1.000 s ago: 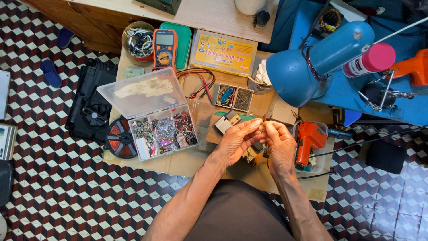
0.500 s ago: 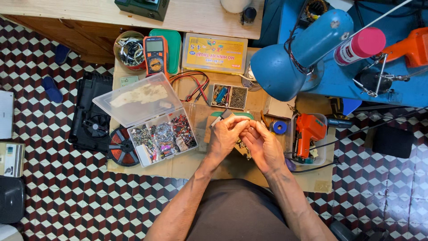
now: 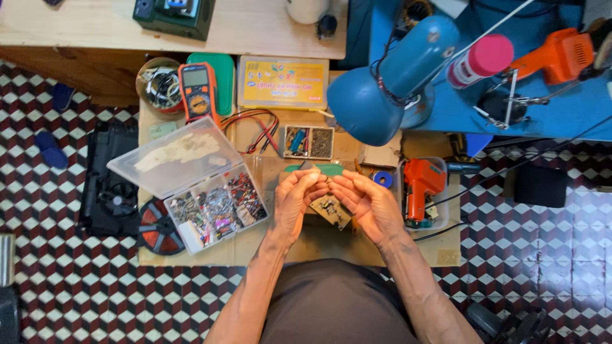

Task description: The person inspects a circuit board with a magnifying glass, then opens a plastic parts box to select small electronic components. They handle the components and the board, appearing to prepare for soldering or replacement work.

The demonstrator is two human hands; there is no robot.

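Seen from above over a dark lap, both forearms reaching onto a low cardboard-covered work surface [image 3: 306,245]. Left hand [image 3: 298,200] curled, fingers bent inward and tips brought together with those of the right; whatever is pinched there too small to tell. Right hand [image 3: 368,204] half open, palm turned up and toward the left, fingertips meeting the left hand's above a small circuit board [image 3: 333,209], which lies tilted between and just below the two hands; cannot tell whether held or only resting. Just behind the hands, a green mat [image 3: 331,169]. To the left, an open clear plastic organiser box [image 3: 217,209] packed with small components, lid [image 3: 169,159] swung up and back; a red and black wire spool [image 3: 156,224] at its lower left corner, and a black unit with a fan [image 3: 108,185] on the checkered floor beside it. To the right, an orange tool [image 3: 422,186] in a clear tray, with a small blue tape roll [image 3: 382,179] near it. Further back, a small two-compartment parts tray [image 3: 308,141], red and black test leads [image 3: 258,127], an orange multimeter [image 3: 196,89], a round bowl of wires [image 3: 159,86] and a flat yellow box [image 3: 282,83]. Beyond, a blue desk lamp [image 3: 382,89] and a pink-capped spray can [image 3: 479,60]
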